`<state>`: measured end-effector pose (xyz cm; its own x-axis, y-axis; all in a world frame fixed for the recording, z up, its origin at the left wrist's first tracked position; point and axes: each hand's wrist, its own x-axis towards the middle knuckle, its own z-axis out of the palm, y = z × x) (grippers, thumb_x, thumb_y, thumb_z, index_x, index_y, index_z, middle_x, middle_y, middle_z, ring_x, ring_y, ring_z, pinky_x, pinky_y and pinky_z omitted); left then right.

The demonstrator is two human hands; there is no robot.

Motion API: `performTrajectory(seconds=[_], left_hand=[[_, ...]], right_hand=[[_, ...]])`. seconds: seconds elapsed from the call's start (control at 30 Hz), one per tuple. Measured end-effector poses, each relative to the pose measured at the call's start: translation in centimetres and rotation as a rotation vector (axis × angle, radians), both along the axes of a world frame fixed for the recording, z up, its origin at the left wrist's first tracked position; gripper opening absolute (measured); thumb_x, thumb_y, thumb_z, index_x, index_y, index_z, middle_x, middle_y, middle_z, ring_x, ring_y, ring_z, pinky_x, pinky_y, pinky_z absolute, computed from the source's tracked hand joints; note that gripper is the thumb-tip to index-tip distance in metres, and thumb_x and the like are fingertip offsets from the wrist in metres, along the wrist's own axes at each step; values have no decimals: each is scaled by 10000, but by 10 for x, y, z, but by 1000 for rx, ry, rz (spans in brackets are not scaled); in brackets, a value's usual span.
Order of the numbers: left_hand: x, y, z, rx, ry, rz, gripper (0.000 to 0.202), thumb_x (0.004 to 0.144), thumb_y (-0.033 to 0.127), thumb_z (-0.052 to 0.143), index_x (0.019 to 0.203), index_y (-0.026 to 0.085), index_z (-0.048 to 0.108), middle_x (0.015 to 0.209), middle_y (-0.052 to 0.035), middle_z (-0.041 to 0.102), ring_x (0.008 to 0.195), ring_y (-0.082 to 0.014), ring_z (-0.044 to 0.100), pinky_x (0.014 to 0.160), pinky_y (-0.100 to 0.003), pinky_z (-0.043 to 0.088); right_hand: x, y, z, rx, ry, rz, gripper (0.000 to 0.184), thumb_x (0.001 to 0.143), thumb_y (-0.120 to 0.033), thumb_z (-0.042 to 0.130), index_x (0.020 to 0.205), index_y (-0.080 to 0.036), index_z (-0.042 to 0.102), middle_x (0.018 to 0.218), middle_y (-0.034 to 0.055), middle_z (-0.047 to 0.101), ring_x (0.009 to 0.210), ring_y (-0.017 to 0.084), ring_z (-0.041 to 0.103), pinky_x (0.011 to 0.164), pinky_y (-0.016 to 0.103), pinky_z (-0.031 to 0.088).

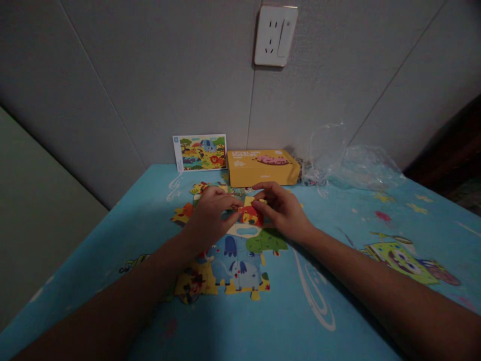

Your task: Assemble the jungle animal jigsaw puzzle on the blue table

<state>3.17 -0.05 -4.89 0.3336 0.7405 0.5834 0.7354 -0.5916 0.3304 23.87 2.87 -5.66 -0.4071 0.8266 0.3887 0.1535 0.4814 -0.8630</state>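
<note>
Both hands meet over the far part of the table, at a jigsaw piece showing a red-maned lion (251, 216). My left hand (211, 213) is closed, with its thumb and fingertips at the piece's left edge. On the other side, my right hand (282, 210) has curled fingers, and its thumb touches the piece's upper right. Nearer to me lies a joined section of puzzle with blue elephants (244, 273), under a green treetop (266, 240). Loose pieces, among them an orange one (183, 213), lie beside and behind my left hand, which partly hides them.
A picture card (203, 153) of the animal scene leans against the wall. Next to it stands a yellow puzzle box (263, 168). Crumpled clear plastic (364, 168) lies at the back right. The table wears a blue cartoon cloth (338, 281); a socket (276, 36) is on the wall.
</note>
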Motion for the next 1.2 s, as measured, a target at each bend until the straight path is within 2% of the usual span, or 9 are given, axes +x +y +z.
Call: performTrajectory(seconds=[0.3, 0.53, 0.77, 1.2], left_hand=[[0, 0, 1, 87, -26, 35, 63, 804, 176, 681, 858, 207, 694, 843, -15, 729, 905, -222, 539, 873, -368, 482], [0, 0, 4, 73, -17, 38, 51, 807, 191, 672, 850, 210, 694, 848, -8, 739, 897, -223, 540, 887, -383, 462], [-2, 2, 1, 132, -28, -9, 44, 799, 176, 690, 840, 193, 690, 850, -5, 743, 858, -206, 550, 861, -376, 439], [-3, 3, -2, 108, -7, 11, 34, 806, 201, 685, 830, 218, 702, 887, 4, 745, 893, -211, 566, 883, -396, 425]], right_hand=[[2, 1, 0, -31, -28, -29, 291, 892, -331, 552, 1135, -171, 556, 592, -71, 482, 528, 112, 488, 530, 248, 397], [2, 0, 4, -1, -164, -86, 360, 899, -370, 503, 1121, -133, 659, 564, -51, 450, 499, 108, 389, 494, 248, 321], [4, 0, 6, 36, -227, -100, 430, 906, -361, 489, 1167, -77, 678, 534, -58, 408, 473, 89, 308, 466, 242, 235], [4, 1, 5, 58, -251, -108, 456, 906, -347, 493, 1203, -51, 672, 535, -51, 432, 471, 90, 315, 458, 245, 231]])
